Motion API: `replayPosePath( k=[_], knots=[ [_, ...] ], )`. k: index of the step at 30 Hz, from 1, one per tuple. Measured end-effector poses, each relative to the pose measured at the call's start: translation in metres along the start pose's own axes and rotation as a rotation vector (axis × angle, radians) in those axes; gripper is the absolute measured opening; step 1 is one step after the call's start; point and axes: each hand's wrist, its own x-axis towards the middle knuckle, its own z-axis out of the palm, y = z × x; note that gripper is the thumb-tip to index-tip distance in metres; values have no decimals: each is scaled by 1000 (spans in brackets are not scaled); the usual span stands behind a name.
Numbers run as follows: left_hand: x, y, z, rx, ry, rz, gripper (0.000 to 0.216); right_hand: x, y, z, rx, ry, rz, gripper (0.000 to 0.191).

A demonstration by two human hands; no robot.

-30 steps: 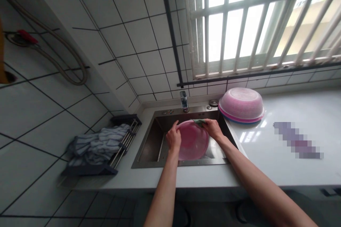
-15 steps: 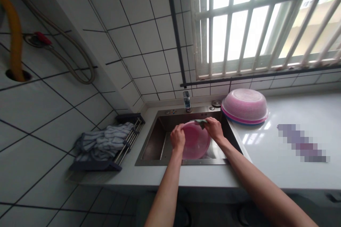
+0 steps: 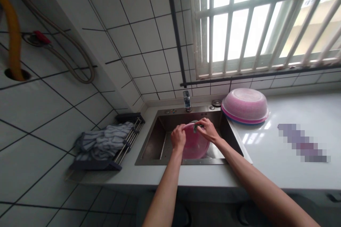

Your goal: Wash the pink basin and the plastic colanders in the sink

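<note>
A pink plastic basin (image 3: 195,147) is held tilted up inside the steel sink (image 3: 152,145). My left hand (image 3: 178,137) grips the basin's rim at its upper left, fingers closed over the edge. At the top of the rim, my right hand (image 3: 207,129) pinches a small green cloth (image 3: 197,126) against the basin. Part of the cloth is hidden by my fingers. Behind the basin stands the faucet (image 3: 187,100) at the sink's back edge.
Upturned pink basins (image 3: 245,106) are stacked on the counter (image 3: 266,173) right of the sink. A dark rack (image 3: 130,138) with a striped cloth (image 3: 106,140) stands to the left. A blurred-out item (image 3: 303,143) lies at the right. A barred window (image 3: 239,35) is behind.
My right hand has slid a little to the left along the basin's rim with the green cloth, which is now more bunched under the fingers. My left hand keeps its grip.
</note>
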Motion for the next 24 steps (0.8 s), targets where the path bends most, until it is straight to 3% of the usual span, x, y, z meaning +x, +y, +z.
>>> replayPosePath(
  k=[3,6,9,12,20,24],
  knots=[
    [0,2,-1,-2,-10,6,36,0,12,0,-24,81,69,14],
    [0,5,-3,-5,-21,2,36,0,20,-2,-48,144,140,27],
    [0,7,-4,-11,-5,17,37,-1,20,-3,-84,69,178,33],
    [-1,7,-5,-2,-20,23,34,-1,11,-4,-155,-65,113,28],
    [-1,9,3,11,-107,93,26,-2,-13,3,-323,-180,-185,54],
    [-2,8,1,26,-92,86,26,-1,-14,3,-375,-200,-151,50]
  ],
)
